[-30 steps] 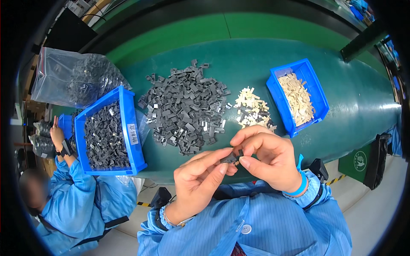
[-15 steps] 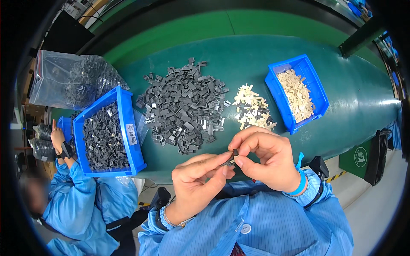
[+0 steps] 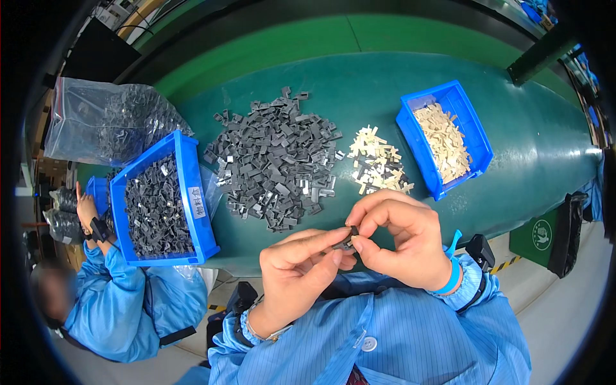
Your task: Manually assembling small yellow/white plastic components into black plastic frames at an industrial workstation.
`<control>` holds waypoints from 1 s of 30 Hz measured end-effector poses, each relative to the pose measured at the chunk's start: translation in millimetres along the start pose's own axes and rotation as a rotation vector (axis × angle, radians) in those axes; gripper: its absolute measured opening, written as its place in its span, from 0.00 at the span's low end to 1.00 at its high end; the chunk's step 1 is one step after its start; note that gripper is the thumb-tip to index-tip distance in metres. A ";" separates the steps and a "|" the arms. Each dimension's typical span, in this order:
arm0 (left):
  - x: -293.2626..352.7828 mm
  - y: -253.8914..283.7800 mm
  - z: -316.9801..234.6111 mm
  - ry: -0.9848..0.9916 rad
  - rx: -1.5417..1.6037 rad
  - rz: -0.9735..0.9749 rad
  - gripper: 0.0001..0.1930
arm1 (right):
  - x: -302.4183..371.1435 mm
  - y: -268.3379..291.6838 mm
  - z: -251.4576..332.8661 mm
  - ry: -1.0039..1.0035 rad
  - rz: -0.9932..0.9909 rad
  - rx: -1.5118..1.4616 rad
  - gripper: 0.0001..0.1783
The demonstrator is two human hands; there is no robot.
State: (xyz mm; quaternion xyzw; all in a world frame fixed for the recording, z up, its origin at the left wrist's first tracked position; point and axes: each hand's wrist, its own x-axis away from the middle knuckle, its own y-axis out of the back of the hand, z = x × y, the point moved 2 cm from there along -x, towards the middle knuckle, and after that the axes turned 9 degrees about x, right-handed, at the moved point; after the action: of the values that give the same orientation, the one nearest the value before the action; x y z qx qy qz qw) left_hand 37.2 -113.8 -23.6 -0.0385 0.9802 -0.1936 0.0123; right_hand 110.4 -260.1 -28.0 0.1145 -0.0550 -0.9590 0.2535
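My left hand (image 3: 296, 271) and my right hand (image 3: 405, 242) meet near the front edge of the table. Between their thumbs and fingertips is a small dark grey plastic part (image 3: 347, 242), gripped from both sides. Fingers cover much of it, so its full shape is hidden. Just beyond the hands lies a heap of small dark grey plastic clips (image 3: 276, 160). To its right is a smaller pile of cream strips (image 3: 372, 146), mixed with black pieces at its near end.
A blue bin (image 3: 204, 221) of dark parts stands left, before a clear plastic bag (image 3: 77, 125) of similar parts. Another blue bin (image 3: 478, 128) at right holds cream strips. A co-worker in a blue smock (image 3: 122, 308) sits at far left, one hand (image 3: 86, 210) raised.
My fingers have shifted only slightly around the small part. A pale patch seen between the fingertips before no longer shows. The co-worker at the left has moved a little.
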 end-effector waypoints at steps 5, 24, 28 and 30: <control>-0.2 -2.5 3.2 0.073 0.135 -0.019 0.14 | 0.2 1.5 2.9 0.023 0.035 0.026 0.06; -0.3 -5.3 12.4 0.131 0.247 -0.205 0.09 | 2.5 -3.6 -4.6 -0.236 0.115 -0.444 0.03; -3.7 -4.0 10.2 0.024 0.156 -0.162 0.11 | 1.0 -3.5 -6.8 -0.172 0.100 -0.371 0.01; -5.9 -4.5 7.6 -0.028 0.041 -0.161 0.11 | 0.2 -1.7 -5.8 -0.081 0.086 -0.274 0.01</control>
State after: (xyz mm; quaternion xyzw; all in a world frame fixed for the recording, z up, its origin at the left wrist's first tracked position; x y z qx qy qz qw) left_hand 43.6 -120.3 -28.9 -0.1198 0.9695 -0.2134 0.0111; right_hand 110.8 -259.0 -33.9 0.0375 0.0613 -0.9495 0.3053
